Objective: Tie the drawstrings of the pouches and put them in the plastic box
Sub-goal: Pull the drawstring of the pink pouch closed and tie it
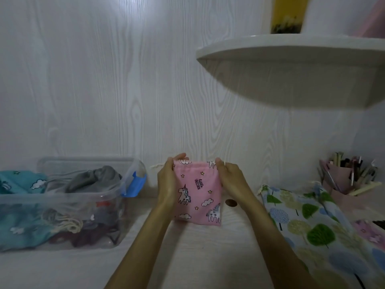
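Observation:
A pink unicorn-print pouch (198, 195) stands upright above the white table, held between both hands. My left hand (168, 180) grips its top left corner, and my right hand (229, 180) grips its top right corner. A white drawstring (156, 166) trails out to the left behind my left hand. The clear plastic box (62, 197) sits at the left and holds several pouches, among them a grey one (93, 178) and a teal cloud-print one (20, 182). A larger tree-print pouch (308, 222) lies flat to the right.
A white rounded shelf (291, 65) juts out above on the right. A pink holder full of pens and brushes (343, 176) stands at the far right. Another pink printed cloth (368, 230) shows at the right edge. A small dark hole (230, 202) marks the table.

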`<state>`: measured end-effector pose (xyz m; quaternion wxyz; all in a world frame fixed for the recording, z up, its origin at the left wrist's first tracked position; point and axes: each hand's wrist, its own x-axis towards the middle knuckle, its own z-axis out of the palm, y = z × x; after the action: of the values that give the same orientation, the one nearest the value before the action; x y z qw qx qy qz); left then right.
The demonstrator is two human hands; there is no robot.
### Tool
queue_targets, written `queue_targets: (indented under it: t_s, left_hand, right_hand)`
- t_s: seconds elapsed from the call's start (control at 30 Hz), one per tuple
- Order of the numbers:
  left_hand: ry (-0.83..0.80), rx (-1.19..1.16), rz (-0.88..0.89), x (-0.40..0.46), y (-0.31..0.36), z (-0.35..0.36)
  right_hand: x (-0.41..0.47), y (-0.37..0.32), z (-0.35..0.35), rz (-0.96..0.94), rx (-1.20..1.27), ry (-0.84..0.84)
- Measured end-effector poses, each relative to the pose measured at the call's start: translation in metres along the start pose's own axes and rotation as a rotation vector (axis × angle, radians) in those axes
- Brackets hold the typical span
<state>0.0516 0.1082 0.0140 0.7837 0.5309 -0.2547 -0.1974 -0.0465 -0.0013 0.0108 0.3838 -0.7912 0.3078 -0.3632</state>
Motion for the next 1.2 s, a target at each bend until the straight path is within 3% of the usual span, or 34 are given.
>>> queue_targets:
  t_s: [0.13, 0.3, 0.4, 0.53, 0.6, 0.7, 0.8, 0.97, 1.07, 1.13, 1.2]
  left_hand:
    - [0.030, -0.058, -0.004, 0.004, -0.005, -0.008]
    - [0.212, -0.238, -0.011, 0.010, -0.005, -0.011]
    - [0.221, -0.382, -0.043, 0.008, -0.006, -0.007]
    - [0.180, -0.503, -0.128, 0.004, -0.004, 0.000]
    - [0.144, -0.461, -0.160, 0.005, -0.005, -0.002]
    - [-0.006, -0.323, -0.269, 0.009, -0.010, -0.010]
    - [-0.160, 0.037, -0.373, 0.008, -0.015, -0.009]
    - [-0.609, 0.716, -0.403, -0.017, -0.007, 0.008]
    - [-0.574, 0.801, -0.198, -0.019, 0.001, 0.012]
    - [-0.461, 0.708, -0.066, -0.018, 0.009, 0.009]
    - [-0.419, 0.651, 0.061, -0.013, 0.015, 0.003]
  right_hand:
    - [0.002, 0.012, -0.021, 0.099, -0.034, -0.032]
    - [0.003, 0.016, -0.055, 0.165, 0.323, 0.289]
    - [0.000, 0.017, -0.059, 0.231, 0.569, 0.379]
    - [-0.004, 0.011, -0.053, 0.303, 1.193, 0.273]
    - [-0.006, 0.010, -0.052, 0.329, 1.316, 0.178]
    - [-0.008, 0.009, -0.048, 0.395, 1.159, 0.062]
    - [-0.008, 0.013, -0.039, 0.443, 1.094, 0.076]
    - [-0.007, 0.011, -0.030, 0.454, 1.313, 0.173]
    - [-0.006, 0.004, -0.033, 0.478, 1.417, 0.055]
    - [-0.006, -0.003, -0.038, 0.428, 1.190, -0.067]
    - [-0.010, -0.011, -0.044, 0.321, 0.812, -0.188]
